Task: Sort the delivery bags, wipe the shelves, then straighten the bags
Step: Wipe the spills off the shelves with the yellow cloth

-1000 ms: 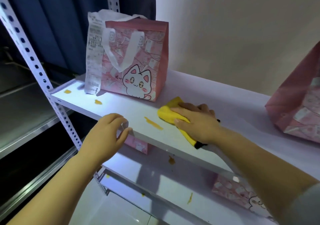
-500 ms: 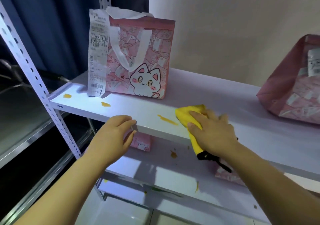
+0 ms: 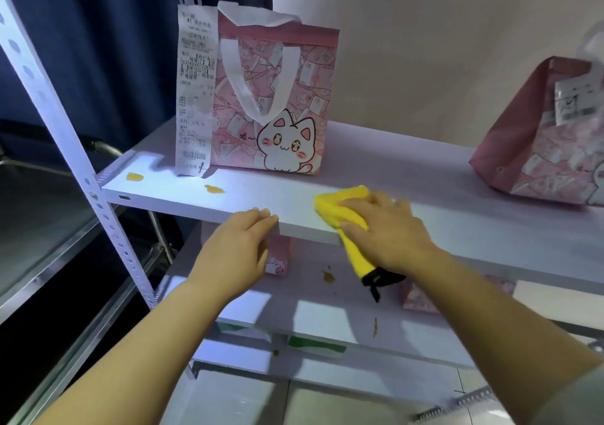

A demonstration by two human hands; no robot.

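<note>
Two yellow stains (image 3: 134, 176) are seen at the left end of the shelf (image 3: 425, 196). Behind them a pink cat bag (image 3: 277, 104) is stood upright, a long receipt (image 3: 194, 98) hung down its left side. The shelf's front edge is gripped by the left hand (image 3: 235, 251). A yellow cloth (image 3: 340, 202) is pressed to the shelf under the flat right hand (image 3: 389, 235). A second pink bag (image 3: 549, 150) is set far right.

Smooth matt white shelf board (image 3: 268, 192); soft yellow cleaning cloth (image 3: 346, 207); thin paper receipt (image 3: 194, 91), 11 o'clock; perforated metal upright (image 3: 60, 130), 9 o'clock.
</note>
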